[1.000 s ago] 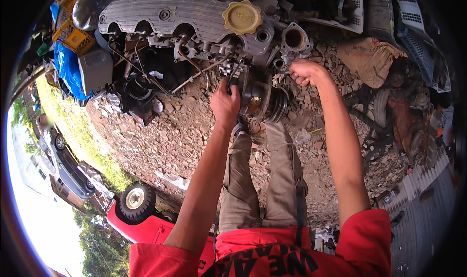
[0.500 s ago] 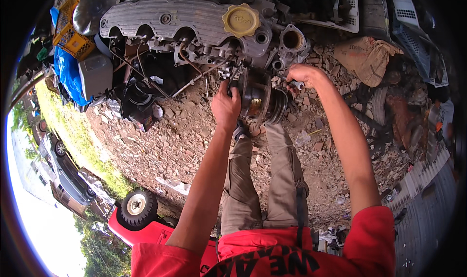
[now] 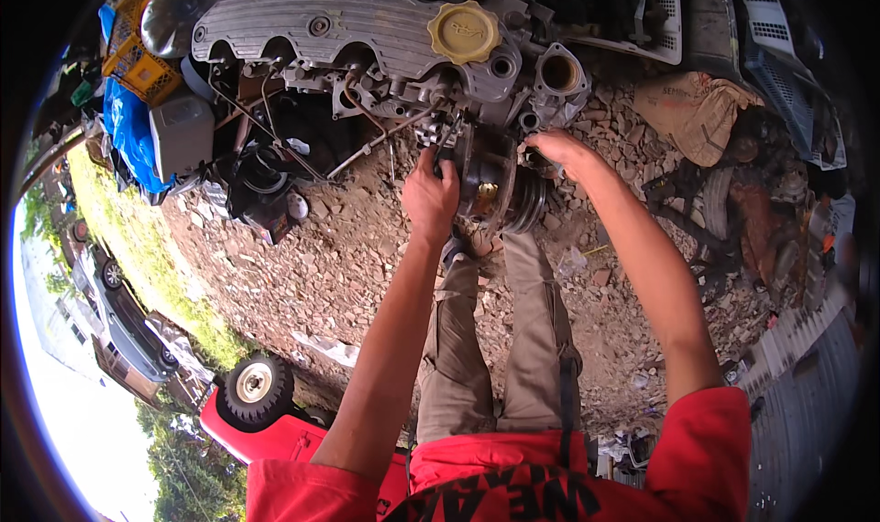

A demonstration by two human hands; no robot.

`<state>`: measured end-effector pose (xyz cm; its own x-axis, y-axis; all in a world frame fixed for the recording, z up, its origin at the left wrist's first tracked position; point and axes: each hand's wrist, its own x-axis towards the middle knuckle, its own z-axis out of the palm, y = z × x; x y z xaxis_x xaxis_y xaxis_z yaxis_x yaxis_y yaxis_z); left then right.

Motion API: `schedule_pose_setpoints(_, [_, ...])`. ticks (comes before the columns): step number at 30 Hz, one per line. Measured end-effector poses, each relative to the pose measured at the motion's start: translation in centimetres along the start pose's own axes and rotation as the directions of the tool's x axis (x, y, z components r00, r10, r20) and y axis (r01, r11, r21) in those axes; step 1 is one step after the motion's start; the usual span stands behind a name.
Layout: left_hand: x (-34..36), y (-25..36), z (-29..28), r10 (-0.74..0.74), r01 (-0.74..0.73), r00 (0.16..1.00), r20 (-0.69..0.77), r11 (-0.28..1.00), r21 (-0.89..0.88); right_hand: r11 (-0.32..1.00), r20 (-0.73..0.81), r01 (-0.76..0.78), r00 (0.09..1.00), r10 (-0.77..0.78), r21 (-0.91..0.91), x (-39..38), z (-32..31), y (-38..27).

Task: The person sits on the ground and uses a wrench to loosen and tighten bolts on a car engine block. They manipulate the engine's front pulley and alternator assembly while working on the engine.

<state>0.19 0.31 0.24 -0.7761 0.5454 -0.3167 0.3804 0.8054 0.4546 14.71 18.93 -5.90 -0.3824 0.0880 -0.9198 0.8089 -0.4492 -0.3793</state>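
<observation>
A grey engine (image 3: 357, 41) with a ribbed cover and a yellow oil cap (image 3: 464, 32) fills the far side. At its near right, a dark round part with a grooved pulley (image 3: 526, 203) sits above the ground. My left hand (image 3: 430, 197) is closed on a dark-handled tool (image 3: 446, 148) just left of this part; the tool's working end cannot be made out. On the other side, my right hand (image 3: 557, 151) is closed around a small metal wrench (image 3: 558, 168), close below the open round housing (image 3: 558, 73). My fingers hide most of the wrench.
Rubble covers the ground (image 3: 302, 274). At left stand a yellow crate (image 3: 142, 68), a blue bag (image 3: 128, 137) and a grey box (image 3: 181, 135). A torn brown sack (image 3: 687, 114) and rusty parts (image 3: 756, 215) lie right. A red vehicle (image 3: 266, 439) is behind me.
My right hand has shifted slightly left and turned, so less of the wrench shows. My left hand keeps its grip beside the pulley part. The view has shifted a little.
</observation>
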Motion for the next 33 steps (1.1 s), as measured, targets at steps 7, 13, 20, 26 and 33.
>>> schedule_pose_setpoints(7, [0.1,0.4,-0.3,-0.031,0.028,0.998,0.062,0.999,0.044,0.977,0.070,-0.182,0.982,0.175,0.111,-1.9,0.7,-0.3])
schedule_pose_setpoints(13, [0.1,-0.5,0.0,0.028,-0.028,0.999,0.025,0.999,-0.017,0.976,-0.448,0.217,0.869,-0.209,-0.035,3.0,6.9,8.3])
schedule_pose_setpoints(20, [0.4,-0.2,0.0,-0.028,0.029,0.999,0.040,1.000,-0.010,0.938,-0.358,0.038,0.918,-0.169,-0.344,0.2,4.4,4.2])
schedule_pose_setpoints(26, [0.4,-0.3,-0.1,-0.071,0.065,0.991,0.112,0.996,0.056,0.970,-0.221,0.025,0.972,-0.080,-0.241,-0.9,1.0,3.0])
schedule_pose_setpoints(33, [0.2,0.1,-0.3,-0.043,0.039,0.996,0.078,0.998,0.051,0.998,-0.018,-0.017,1.000,0.016,-0.054,-2.7,0.4,1.1])
